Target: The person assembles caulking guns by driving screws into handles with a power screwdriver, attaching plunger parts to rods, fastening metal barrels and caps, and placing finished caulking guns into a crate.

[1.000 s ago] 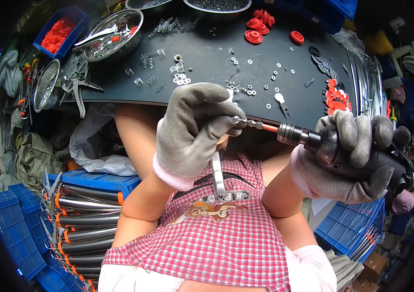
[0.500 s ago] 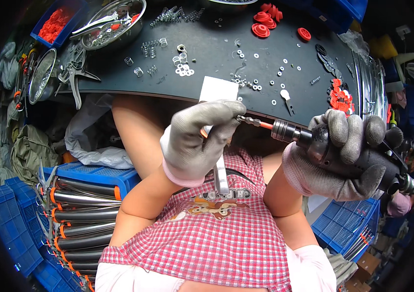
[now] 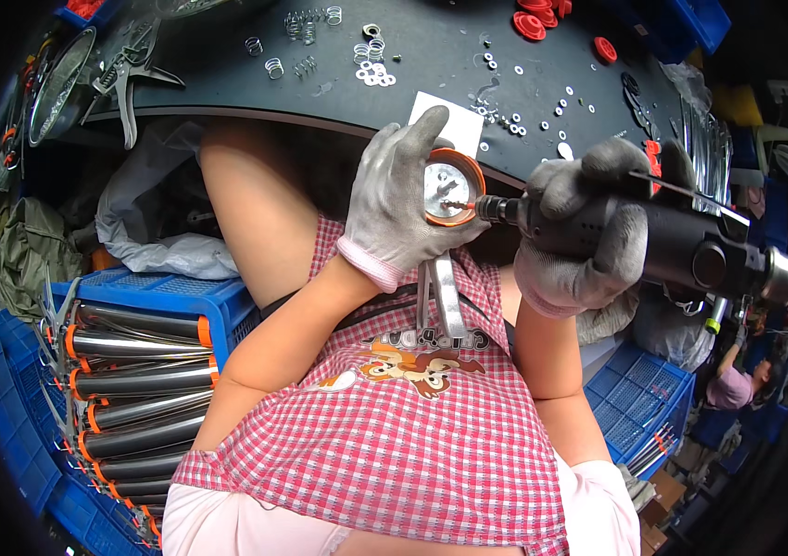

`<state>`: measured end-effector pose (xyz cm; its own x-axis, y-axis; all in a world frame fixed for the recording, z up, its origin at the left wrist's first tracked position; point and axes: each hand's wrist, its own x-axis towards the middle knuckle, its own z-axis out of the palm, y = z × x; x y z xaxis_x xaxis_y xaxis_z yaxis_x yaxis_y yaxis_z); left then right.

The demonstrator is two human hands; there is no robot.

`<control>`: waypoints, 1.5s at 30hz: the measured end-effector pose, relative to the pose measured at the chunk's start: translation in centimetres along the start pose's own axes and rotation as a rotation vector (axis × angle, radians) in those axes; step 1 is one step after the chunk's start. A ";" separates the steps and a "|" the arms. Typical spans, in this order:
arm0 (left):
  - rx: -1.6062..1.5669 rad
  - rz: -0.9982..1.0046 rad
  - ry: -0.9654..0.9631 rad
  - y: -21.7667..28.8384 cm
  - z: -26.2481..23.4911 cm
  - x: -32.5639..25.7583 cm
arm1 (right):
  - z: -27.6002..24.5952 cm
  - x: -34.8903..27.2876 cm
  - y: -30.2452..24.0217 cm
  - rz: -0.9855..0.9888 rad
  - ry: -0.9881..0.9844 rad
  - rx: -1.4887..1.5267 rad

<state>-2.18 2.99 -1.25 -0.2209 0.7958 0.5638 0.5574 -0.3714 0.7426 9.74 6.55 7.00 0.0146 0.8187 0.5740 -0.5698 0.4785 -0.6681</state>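
My gloved left hand (image 3: 392, 190) is closed around a round metal cap with an orange rim (image 3: 440, 179), whose open end faces up at me. A pale metal lever (image 3: 447, 298) hangs below that hand, seemingly part of the same piece. In my gloved right hand (image 3: 588, 227) is a black power screwdriver (image 3: 667, 243), lying sideways with its chuck toward the left. Its bit reaches over the rim into the cap; the exact contact at the tip is too small to make out.
A white square piece (image 3: 465, 122) sits at the edge of the dark table (image 3: 449, 56). Springs (image 3: 301, 26), washers (image 3: 375, 74) and red caps (image 3: 530, 25) lie on it. A blue crate (image 3: 232, 287) of black tubes stands left; another blue crate (image 3: 635, 394) stands right. Someone works at far right.
My left hand has turned the cap so its orange-rimmed opening shows. The screwdriver has swung round, and its bit now points inside the cap. The whole view has shifted.
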 end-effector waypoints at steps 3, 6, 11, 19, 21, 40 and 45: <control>0.011 0.009 0.021 0.1 -0.3 -0.2 | 2.0 1.0 -0.3 0.137 -0.090 -0.225; -0.020 -0.037 0.020 0.2 -0.1 -0.4 | 3.4 2.1 -0.4 0.168 -0.204 -0.381; -0.009 -0.013 0.060 0.3 -0.1 -0.2 | 3.3 2.4 0.2 0.252 -0.331 -0.434; 0.138 0.012 -0.014 0.2 -0.6 -0.2 | -0.5 6.0 -4.3 0.165 -0.323 -0.506; 0.181 0.042 -0.042 -0.5 -0.9 -0.7 | -2.1 6.9 -4.8 0.139 -0.228 -0.539; 0.811 -0.213 -0.090 -4.4 -3.7 6.8 | -14.7 8.1 1.8 0.363 -0.479 -1.861; 0.862 -0.173 -0.077 -4.5 -4.2 6.0 | -13.2 15.6 4.1 0.450 -0.447 -1.567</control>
<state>-9.43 7.42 0.29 -0.3212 0.8490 0.4197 0.9376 0.2227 0.2670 18.45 25.49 6.95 -0.2835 0.9518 0.1170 0.8443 0.3056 -0.4402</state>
